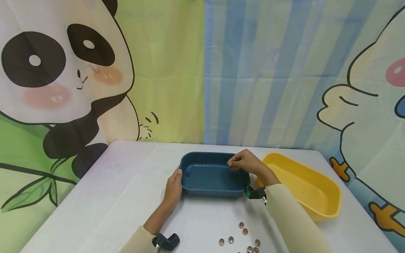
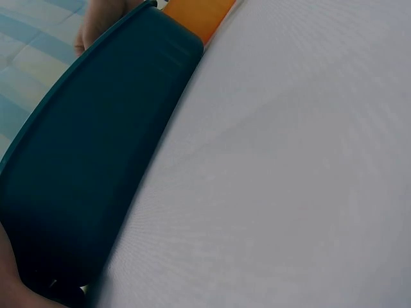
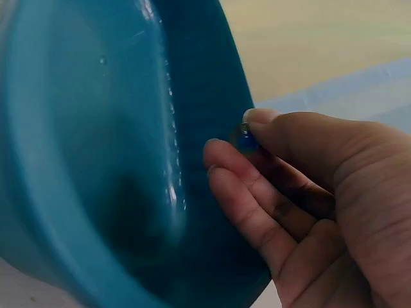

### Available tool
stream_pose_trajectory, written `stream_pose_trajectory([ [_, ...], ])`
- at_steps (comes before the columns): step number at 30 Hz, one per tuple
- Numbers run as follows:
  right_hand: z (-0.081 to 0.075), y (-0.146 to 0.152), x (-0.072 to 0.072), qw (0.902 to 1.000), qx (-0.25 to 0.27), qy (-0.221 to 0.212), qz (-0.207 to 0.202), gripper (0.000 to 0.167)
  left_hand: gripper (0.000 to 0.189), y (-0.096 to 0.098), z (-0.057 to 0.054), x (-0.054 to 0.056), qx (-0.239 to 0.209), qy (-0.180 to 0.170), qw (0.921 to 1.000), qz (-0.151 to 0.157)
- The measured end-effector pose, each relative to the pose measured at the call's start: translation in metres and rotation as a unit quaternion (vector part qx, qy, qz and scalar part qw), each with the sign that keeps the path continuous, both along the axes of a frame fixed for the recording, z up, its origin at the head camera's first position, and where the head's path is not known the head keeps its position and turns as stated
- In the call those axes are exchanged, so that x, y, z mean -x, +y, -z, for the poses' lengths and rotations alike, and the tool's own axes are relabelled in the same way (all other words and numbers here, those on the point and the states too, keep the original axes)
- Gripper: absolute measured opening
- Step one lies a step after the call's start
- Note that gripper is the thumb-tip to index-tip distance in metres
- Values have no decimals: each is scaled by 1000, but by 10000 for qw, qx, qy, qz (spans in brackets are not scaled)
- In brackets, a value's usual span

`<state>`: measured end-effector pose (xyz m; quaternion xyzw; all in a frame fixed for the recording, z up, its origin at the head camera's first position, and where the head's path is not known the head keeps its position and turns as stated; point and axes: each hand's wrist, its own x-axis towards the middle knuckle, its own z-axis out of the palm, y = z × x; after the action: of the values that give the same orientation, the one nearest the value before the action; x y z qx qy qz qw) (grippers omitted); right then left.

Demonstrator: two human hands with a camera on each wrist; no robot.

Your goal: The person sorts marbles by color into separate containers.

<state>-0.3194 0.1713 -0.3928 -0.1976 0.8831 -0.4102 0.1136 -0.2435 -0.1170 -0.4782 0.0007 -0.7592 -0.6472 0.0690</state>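
Observation:
A dark blue plastic basin [image 1: 209, 193] rests on the white table. At its left end my left hand [image 1: 173, 187] holds the wall, thumb near the rim; its other fingers are largely hidden. My right hand [image 1: 248, 163] is over the basin's right side. In the right wrist view its thumb and fingers pinch a small clear glass marble [image 3: 245, 138] with blue in it. Inside the basin, toward the left, shows a small round spot [image 1: 187, 174]. Several reddish and clear marbles [image 1: 231, 239] lie on the table in front, nearer my body.
A yellow plastic basin [image 1: 316, 186] stands at an angle to the right, partly behind my right forearm. The white table [image 1: 126, 196] ends at a cartoon-printed curtain [image 1: 171, 70] behind. Each wrist wears a dark strap [image 1: 166, 241].

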Motion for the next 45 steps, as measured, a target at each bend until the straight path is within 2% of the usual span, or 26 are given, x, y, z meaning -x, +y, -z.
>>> stream_pose_trajectory([
  [9, -2, -12, 16, 9982, 82, -593, -39, 19, 58, -6, 1, -2, 76, 10, 10000, -41],
  [12, -5, -18, 18, 9985, -135, -531, 48, 18, 58, -6, 1, -2, 82, 13, 9999, -78],
  [17, -4, -28, 19, 9951, -936, -236, 214, 15, 58, -6, 1, 0, -12, 89, 10000, -13],
  [20, -3, -32, 18, 9902, -1393, -63, 114, 15, 58, -6, 2, 1, -26, 91, 10000, -6],
  [24, -1, -35, 18, 9857, -1681, 128, 61, 13, 58, -6, 3, 2, -44, 74, 10000, -26],
  [34, 19, -38, 17, 9861, -1534, 630, 60, 14, 57, 0, 4, -1, -19, 19, 10000, -22],
  [41, 23, -37, 16, 9860, -1568, 551, 106, 14, 57, 3, 4, -1, 23, 54, 10000, -38],
  [45, 22, -39, 18, 9900, -1313, 516, 5, 15, 57, 0, 3, -1, 23, 116, 9999, -59],
])
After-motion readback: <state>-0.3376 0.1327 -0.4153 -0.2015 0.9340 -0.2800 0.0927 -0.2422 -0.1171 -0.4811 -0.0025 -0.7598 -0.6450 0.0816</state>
